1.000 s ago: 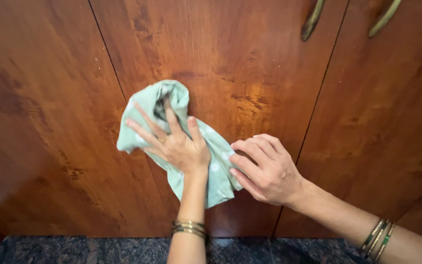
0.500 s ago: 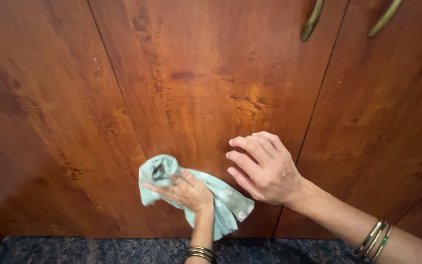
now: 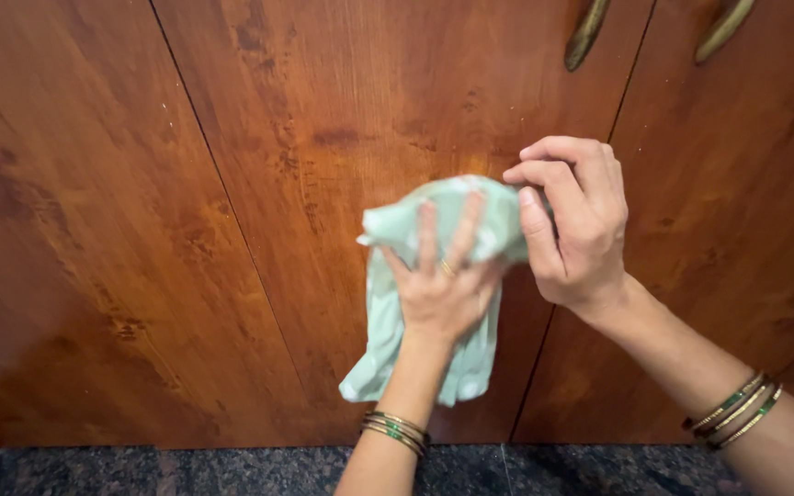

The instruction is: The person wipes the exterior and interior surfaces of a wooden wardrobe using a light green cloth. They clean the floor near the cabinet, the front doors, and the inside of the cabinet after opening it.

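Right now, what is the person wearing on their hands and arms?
Both forearms are bare, no sleeves. The left hand has a thin gold ring and a stack of gold and green bangles; the right hand has similar bangles at its wrist.

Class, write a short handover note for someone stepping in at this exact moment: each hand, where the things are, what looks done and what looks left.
Left hand: flat, fingers spread, pressing a pale green cloth against the middle wooden cabinet door; the cloth's loose end hangs below the palm.
Right hand: fingers curled, resting on the door at the cloth's right edge, near the seam with the next door; it grips nothing that can be seen.
Two metal handles sit above, untouched. Dark stone floor below.
Done: cannot be judged from the wood's look.
Left: likely the rest of the panels, but this is a guess.
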